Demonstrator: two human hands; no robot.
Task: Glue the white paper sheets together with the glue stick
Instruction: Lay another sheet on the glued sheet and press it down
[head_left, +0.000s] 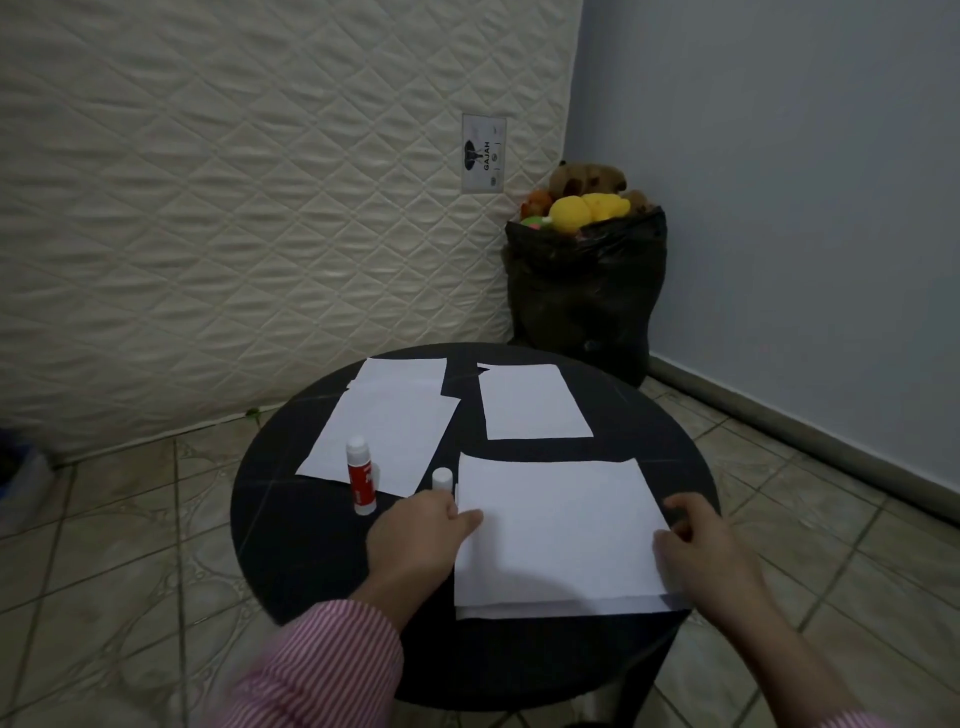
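White paper sheets (558, 540) lie stacked at the near edge of a round black table (675, 431), the top sheet sitting slightly askew so that a strip of the lower sheet shows along the near edge. The left hand (421, 538) rests at the stack's left edge, its thumb lying on the top sheet and its other fingers curled against the paper's side. The right hand (701, 540) is at the stack's right edge, fingers bent and pinching that edge between thumb and fingertips. A pink-and-white striped sleeve (322, 660) covers the left forearm.

Just beyond the left hand stands a small white cap (442, 478), close to the stack's far left corner. To its left the glue stick (360, 475), red-bodied with a white top, stands upright and uncapped on the near corner of another white sheet (384, 436). Farther back a third sheet (532, 401) lies alone on the right, and a fourth sheet (402, 373) is partly tucked beneath the left one.

Past the table, a black bag (584, 296) filled with plush toys (582, 202) sits in the corner on the tiled floor (130, 519), between a quilted mattress (234, 182) leaning upright and a pale blue wall (779, 156).
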